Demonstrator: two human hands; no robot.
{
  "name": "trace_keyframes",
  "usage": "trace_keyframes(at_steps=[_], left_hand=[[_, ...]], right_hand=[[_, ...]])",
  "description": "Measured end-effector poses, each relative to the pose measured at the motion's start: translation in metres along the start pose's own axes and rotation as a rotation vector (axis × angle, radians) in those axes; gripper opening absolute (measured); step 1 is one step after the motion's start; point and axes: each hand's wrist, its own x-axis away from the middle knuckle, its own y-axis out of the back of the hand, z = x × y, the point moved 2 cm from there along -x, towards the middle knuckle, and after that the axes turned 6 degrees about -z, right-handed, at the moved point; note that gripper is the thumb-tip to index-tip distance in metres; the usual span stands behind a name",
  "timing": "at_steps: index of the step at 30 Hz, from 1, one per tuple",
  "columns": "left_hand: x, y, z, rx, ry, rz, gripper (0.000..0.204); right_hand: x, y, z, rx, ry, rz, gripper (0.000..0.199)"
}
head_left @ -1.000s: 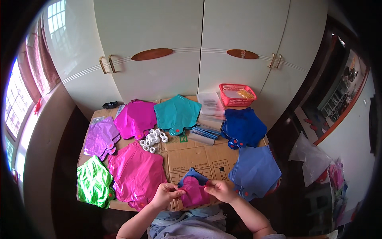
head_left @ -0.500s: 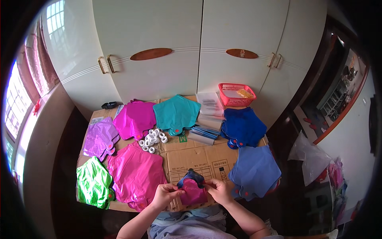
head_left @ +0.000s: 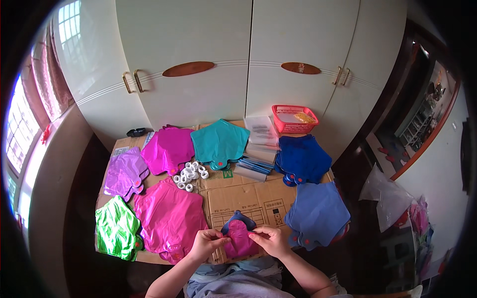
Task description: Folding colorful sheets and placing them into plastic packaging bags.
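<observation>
Near the front edge of the cardboard, my left hand [head_left: 206, 243] pinches the left side of a small folded piece of shiny foil [head_left: 239, 243], magenta in front with a dark blue flap behind its top. My right hand [head_left: 272, 240] grips the same piece on its right, thumb pressed against it. Flat stacks of foil shapes with rounded tabs lie around: a pink stack [head_left: 171, 213] beside my left hand and a grey-blue stack [head_left: 318, 213] beyond my right hand. What is under my fingertips is hidden.
Several white rings [head_left: 189, 174] sit mid-left on the cardboard [head_left: 238, 191]. Green [head_left: 117, 226], purple [head_left: 124, 171], magenta [head_left: 169, 149], teal [head_left: 220, 141] and dark blue stacks [head_left: 305, 159] surround it. Blue strips [head_left: 254, 165] and a red basket [head_left: 293, 130] lie farther back, before white cabinets [head_left: 184, 99].
My right thumb and fingers have shifted slightly on the folded foil, and its blue flap has flattened and looks lighter. My left hand stays in place.
</observation>
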Motion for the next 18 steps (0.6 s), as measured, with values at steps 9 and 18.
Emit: trace_keyframes(at_steps=[9, 18], left_hand=[[0.0, 0.001, -0.001, 0.067, 0.029, 0.045, 0.014], [-0.013, 0.005, -0.019, -0.011, 0.03, 0.053, 0.011]], right_hand=[[-0.003, -0.003, 0.005, -0.229, -0.087, -0.116, 0.024], [-0.02, 0.004, 0.0, -0.068, -0.2, 0.094, 0.016]])
